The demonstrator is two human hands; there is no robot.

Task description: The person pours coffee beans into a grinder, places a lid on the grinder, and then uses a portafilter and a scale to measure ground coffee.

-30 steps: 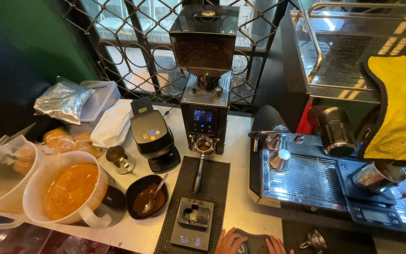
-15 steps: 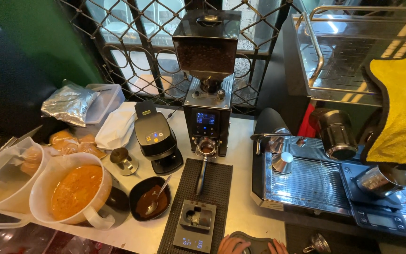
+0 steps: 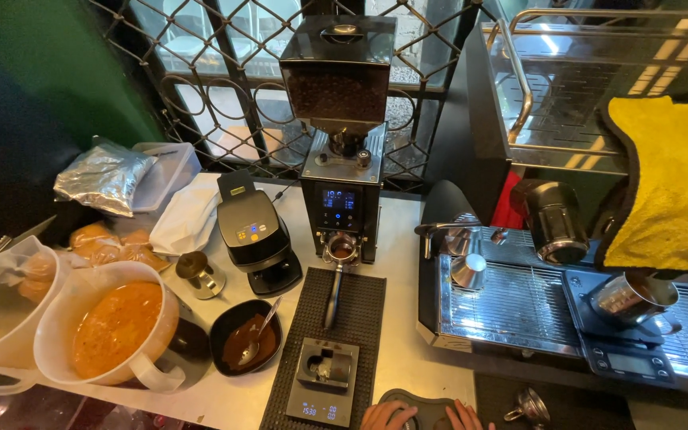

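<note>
My left hand (image 3: pixel 388 415) and right hand (image 3: pixel 465 416), fingers spread, rest on a dark round pad (image 3: pixel 424 406), possibly a tamping mat, just right of the small scale (image 3: pixel 320 384); both equally near

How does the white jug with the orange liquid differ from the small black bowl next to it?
The white jug is much larger and deeper than the black bowl. The jug has a side handle; the bowl has none. The jug holds orange liquid, while the bowl holds something dark brown with a metal spoon resting in it. Both stand upright and uncovered on the counter, away from the hands at the bottom edge.
</note>
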